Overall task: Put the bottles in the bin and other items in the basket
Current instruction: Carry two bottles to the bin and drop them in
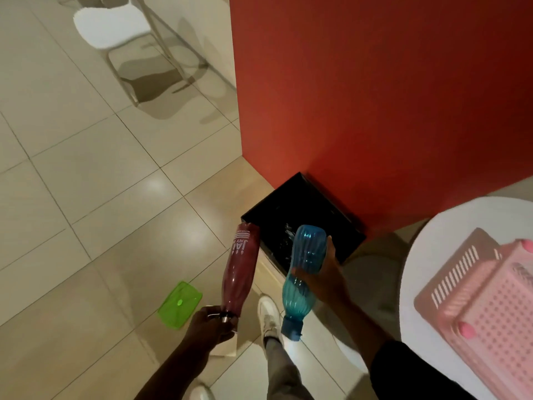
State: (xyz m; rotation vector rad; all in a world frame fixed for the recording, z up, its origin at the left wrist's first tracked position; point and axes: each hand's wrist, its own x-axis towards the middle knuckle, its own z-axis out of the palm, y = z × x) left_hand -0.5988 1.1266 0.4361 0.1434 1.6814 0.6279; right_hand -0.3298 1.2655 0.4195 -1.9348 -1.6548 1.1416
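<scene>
Beside the red wall stands the black rectangular bin (302,217), lined with a dark bag, and both bottles hang base-first near its near rim. To do this well, I judge each base should be carried fully over the opening before the fingers let go, one bottle at a time, so neither strikes the rim and rolls off across the tiled floor (86,183). The left hand (212,323) is closed around the capped neck of the translucent maroon plastic bottle (240,269), which bears white lettering. The right hand (327,277) is wrapped round the waist of the ribbed translucent blue plastic bottle (302,272), whose blue cap points down. On the floor lies a flat green plastic lid (179,305); the pink perforated plastic basket (484,307) sits on the white round table (427,249).
</scene>
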